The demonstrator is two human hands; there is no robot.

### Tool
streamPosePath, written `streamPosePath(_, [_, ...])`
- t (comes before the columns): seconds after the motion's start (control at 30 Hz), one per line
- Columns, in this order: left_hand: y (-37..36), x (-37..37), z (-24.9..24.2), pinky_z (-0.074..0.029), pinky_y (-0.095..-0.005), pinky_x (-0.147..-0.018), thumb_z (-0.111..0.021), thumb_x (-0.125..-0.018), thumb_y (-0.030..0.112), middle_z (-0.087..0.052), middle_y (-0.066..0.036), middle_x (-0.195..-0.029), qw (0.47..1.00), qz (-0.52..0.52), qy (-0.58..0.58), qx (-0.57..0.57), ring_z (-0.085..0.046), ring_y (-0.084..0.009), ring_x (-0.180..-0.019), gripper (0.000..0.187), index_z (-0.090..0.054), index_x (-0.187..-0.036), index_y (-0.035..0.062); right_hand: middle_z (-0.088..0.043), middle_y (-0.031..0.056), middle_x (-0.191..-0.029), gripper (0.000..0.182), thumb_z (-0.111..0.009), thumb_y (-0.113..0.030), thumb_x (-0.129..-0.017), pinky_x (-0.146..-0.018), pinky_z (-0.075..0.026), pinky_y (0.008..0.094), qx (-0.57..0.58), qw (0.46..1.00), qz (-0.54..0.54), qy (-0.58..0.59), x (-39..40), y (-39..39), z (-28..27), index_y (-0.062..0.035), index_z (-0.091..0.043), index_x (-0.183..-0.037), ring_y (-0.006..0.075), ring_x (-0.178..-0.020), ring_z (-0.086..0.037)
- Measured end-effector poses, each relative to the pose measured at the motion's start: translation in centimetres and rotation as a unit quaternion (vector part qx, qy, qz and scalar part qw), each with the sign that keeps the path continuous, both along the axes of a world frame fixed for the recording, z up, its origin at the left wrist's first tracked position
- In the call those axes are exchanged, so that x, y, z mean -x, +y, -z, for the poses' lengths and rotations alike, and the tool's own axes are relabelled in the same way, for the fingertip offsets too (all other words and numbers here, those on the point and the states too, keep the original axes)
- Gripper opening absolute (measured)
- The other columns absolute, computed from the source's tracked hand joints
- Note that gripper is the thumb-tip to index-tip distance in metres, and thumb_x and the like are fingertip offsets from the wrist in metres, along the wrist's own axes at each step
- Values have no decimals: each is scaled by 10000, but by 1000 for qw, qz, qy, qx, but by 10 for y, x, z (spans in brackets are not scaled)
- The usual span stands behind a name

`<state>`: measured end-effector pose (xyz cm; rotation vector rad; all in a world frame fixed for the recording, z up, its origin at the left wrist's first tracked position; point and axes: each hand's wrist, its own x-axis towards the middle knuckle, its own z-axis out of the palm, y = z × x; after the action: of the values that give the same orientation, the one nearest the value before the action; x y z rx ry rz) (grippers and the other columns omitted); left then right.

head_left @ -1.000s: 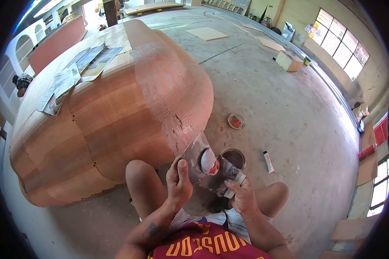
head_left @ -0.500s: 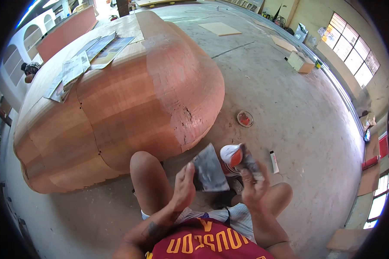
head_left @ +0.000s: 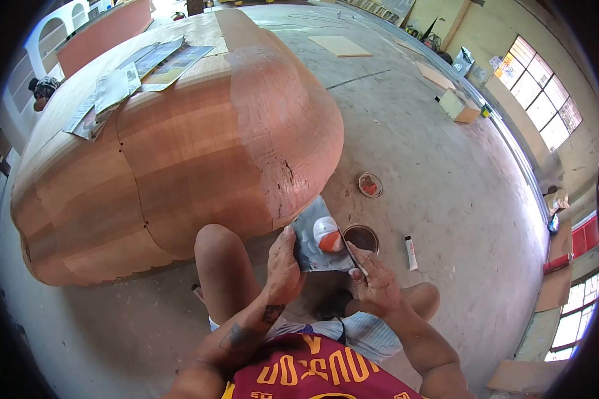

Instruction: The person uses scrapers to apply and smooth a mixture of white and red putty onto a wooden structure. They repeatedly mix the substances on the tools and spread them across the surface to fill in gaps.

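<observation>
My left hand (head_left: 284, 267) grips a flat grey plate (head_left: 311, 253) by its left edge. On the plate's upper right part sits a lump of white and orange-red paste (head_left: 327, 234). My right hand (head_left: 375, 276) holds a thin spreader (head_left: 353, 256), seen nearly edge-on, against the right side of the plate beside the paste. Just beyond that hand an open can (head_left: 362, 238) stands on the floor. To my left is a large curved wooden form (head_left: 199, 139), with a pale filler-like coating on its rounded end.
Newspaper sheets (head_left: 116, 86) lie on the form. A smeared round lid (head_left: 370, 185) and a white tube (head_left: 411, 253) are on the floor. My knees flank the plate. Farther off are a box (head_left: 458, 106), a flat board (head_left: 339, 46) and a person (head_left: 43, 92) behind the form.
The paste, which was on the tool in my right hand, now rests on the plate. My right hand has moved left to the plate, and the can is more exposed.
</observation>
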<state>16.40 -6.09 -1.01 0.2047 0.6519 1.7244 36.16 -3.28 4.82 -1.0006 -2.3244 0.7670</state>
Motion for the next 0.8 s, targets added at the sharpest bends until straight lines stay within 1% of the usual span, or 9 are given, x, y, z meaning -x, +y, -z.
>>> streamPosePath(0.1, [2, 7, -1, -550, -358, -929, -408, -1091, 344, -661, -83, -1166, 1000, -8, 0, -7, -662, -179, -1032, 406, -571, -1277, 22, -629, 197, -1244, 429, -630, -72, -932, -963, -510, 381, 70, 992, -14, -105, -19, 4, 7, -36, -573, -1355, 364, -1128, -632])
streamPosePath(0.2, [8, 16, 1, -536, -355, -925, -385, -1096, 326, -657, -76, -1147, 997, -59, 45, 8, -649, -181, -1000, 405, -583, -1263, 13, -681, 162, -1138, 385, -628, -5, -889, -916, -518, 371, 85, 990, 100, 58, -26, 10, -7, -3, -606, -1273, 316, -1081, -662])
streamPosePath(0.27, [9, 18, 4, -538, -350, -908, -383, -1097, 318, -657, -70, -1130, 996, -81, 37, 26, -646, -175, -980, 396, -591, -1247, 16, -695, 140, -1061, 360, -638, 29, -849, -851, -528, 366, 156, 972, 132, 116, -34, 32, -5, 5, -629, -1208, 288, -1005, -680])
streamPosePath(0.3, [11, 19, 4, -540, -350, -904, -382, -1097, 316, -657, -66, -1118, 996, -85, 32, 18, -645, -171, -978, 390, -593, -1240, 20, -697, 134, -1024, 343, -639, 41, -837, -818, -531, 364, 199, 964, 145, 102, -34, 27, -25, 4, -641, -1178, 284, -960, -688])
streamPosePath(0.4, [13, 17, 2, -545, -346, -891, -380, -1097, 313, -658, -56, -1085, 997, -75, 18, -6, -645, -162, -963, 377, -600, -1217, 31, -683, 133, -949, 315, -639, 46, -817, -739, -534, 376, -96, 995, 1, 30, -12, 22, -55, -13, -664, -1126, 279, -866, -682])
streamPosePath(0.6, [12, 23, -1, -554, -338, -870, -382, -1094, 358, -662, -59, -1080, 997, -52, 56, -17, -662, -166, -899, 416, -603, -1196, 21, -647, 134, -932, 411, -623, 4, -805, -669, -531, 415, -176, 983, -31, -41, 8, 22, -89, -75, -680, -1204, 332, -799, -658])
streamPosePath(0.7, [15, 31, 18, -551, -335, -877, -384, -1092, 384, -664, -62, -1100, 985, -64, 160, 27, -664, -164, -931, 442, -601, -1218, 20, -650, 121, -948, 434, -632, -11, -802, -672, -538, 406, -212, 974, -66, -43, 18, 28, -99, -80, -673, -1228, 325, -797, -666])
streamPosePath(0.77, [18, 30, 16, -546, -328, -878, -379, -1093, 391, -669, -63, -1083, 993, -79, 77, 31, -661, -160, -948, 454, -611, -1213, 20, -662, 110, -979, 443, -642, -18, -798, -681, -551, 392, -241, 966, -81, -53, 18, 30, -103, -80, -671, -1236, 304, -819, -678])
streamPosePath(0.8, [13, 29, 1, -548, -318, -864, -375, -1095, 387, -670, -62, -1070, 994, -57, 95, 11, -658, -150, -938, 454, -618, -1198, 17, -670, 104, -1004, 446, -647, -20, -798, -689, -559, 383, -261, 959, -94, -54, 23, 31, -104, -80, -671, -1239, 290, -838, -687])
